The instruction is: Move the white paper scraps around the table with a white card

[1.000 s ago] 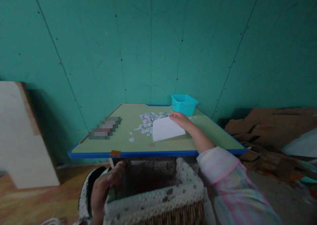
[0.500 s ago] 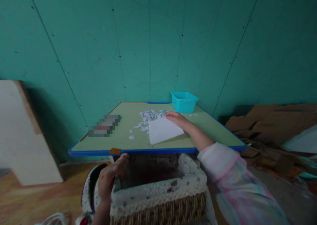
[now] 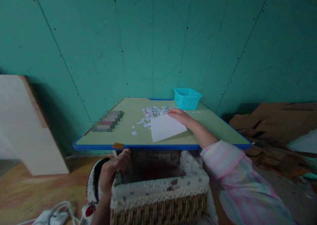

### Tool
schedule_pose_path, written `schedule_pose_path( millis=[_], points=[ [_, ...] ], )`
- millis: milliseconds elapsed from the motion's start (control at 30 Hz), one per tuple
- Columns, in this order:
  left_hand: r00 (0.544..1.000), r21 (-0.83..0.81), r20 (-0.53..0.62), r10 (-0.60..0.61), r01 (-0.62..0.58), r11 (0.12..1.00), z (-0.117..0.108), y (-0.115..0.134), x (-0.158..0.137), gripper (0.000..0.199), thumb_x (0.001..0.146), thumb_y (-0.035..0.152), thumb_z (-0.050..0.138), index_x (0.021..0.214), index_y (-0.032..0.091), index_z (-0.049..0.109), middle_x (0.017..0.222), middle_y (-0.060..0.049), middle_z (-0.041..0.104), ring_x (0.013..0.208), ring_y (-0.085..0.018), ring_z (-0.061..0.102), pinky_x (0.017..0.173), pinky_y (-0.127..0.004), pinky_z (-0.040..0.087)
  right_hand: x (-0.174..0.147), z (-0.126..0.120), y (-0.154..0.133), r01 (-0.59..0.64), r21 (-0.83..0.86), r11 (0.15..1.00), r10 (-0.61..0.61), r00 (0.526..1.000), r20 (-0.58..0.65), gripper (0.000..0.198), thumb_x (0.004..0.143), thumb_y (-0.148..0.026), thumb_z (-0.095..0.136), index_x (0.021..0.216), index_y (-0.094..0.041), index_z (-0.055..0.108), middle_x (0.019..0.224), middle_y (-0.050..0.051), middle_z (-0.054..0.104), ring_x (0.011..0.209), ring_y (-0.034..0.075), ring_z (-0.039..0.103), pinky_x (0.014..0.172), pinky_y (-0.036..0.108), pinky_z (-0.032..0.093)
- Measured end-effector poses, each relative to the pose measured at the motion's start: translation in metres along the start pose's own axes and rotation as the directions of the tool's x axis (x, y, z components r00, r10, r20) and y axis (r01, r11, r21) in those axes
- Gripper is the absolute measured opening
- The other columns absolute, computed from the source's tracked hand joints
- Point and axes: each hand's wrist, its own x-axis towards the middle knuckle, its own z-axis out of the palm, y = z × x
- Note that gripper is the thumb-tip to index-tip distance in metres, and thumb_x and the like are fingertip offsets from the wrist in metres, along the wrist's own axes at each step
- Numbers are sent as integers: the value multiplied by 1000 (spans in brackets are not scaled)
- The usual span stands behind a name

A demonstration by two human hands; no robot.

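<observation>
My right hand [image 3: 182,116] grips the upper edge of a white sheet of paper [image 3: 167,128], which is held low over the table at a slight tilt. Beside and behind the sheet lies a loose pile of small white paper scraps [image 3: 154,112]; part of it is hidden by the sheet. Below the table's front edge, my left hand [image 3: 114,168] is closed around the left rim of a wicker basket [image 3: 160,189] with a spotted cloth lining. The basket's inside is dark, so its contents cannot be made out.
A turquoise plastic bin [image 3: 187,101] stands at the back right of the pale green table [image 3: 215,127], which has a blue edge. A blurred flat object [image 3: 107,121] lies at its left. Flattened cardboard [image 3: 274,122] is to the right, a white board [image 3: 32,126] to the left, cables [image 3: 64,207] below.
The whole view has shifted slightly, so the table sits a little higher and further right. Both hands keep their holds, with the paper and basket nearly unmoved.
</observation>
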Motion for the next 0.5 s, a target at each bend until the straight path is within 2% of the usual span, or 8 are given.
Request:
schedule_pose_path(
  millis=[133, 233, 367, 433, 500],
  points=[
    [986, -10, 82, 142, -142, 990, 7, 12, 8, 51, 95, 33, 45, 47, 19, 48, 43, 0, 49, 42, -15, 41, 59, -35, 45, 2, 0, 0, -20, 23, 1000, 20, 1000, -23, 16, 69, -29, 57, 80, -20, 65, 62, -3, 59, 56, 13, 49, 54, 24, 35],
    [967, -9, 154, 204, -205, 979, 10, 19, 13, 50, 96, 30, 43, 48, 19, 49, 44, 0, 50, 42, -14, 44, 53, -31, 41, 8, -3, 4, 12, 24, 1000, -7, 984, -181, 20, 71, -32, 53, 85, -20, 62, 70, -2, 60, 63, 15, 51, 59, 25, 38],
    [973, -13, 141, 184, -184, 983, 9, 16, 10, 51, 96, 32, 44, 47, 18, 48, 43, 0, 50, 42, -14, 43, 53, -31, 40, 14, -12, 10, 59, -109, 992, -104, 877, -469, 24, 78, -34, 46, 93, -20, 59, 83, 3, 62, 75, 19, 55, 66, 28, 41],
    [984, -15, 104, 147, -146, 989, 7, 10, 5, 51, 95, 33, 45, 46, 19, 48, 42, 0, 50, 42, -15, 41, 57, -34, 43, 14, -14, 11, 71, -206, 976, -169, 844, -510, 24, 81, -33, 45, 95, -20, 59, 87, 5, 64, 81, 21, 57, 72, 30, 42],
    [993, -16, 71, 96, -95, 995, 5, 3, -1, 50, 94, 35, 47, 46, 20, 48, 43, -1, 51, 44, -16, 43, 65, -37, 46, 12, -13, 10, 84, -291, 953, -223, 845, -486, 22, 83, -31, 45, 95, -20, 59, 92, 7, 66, 86, 22, 58, 78, 33, 43]
  ],
)
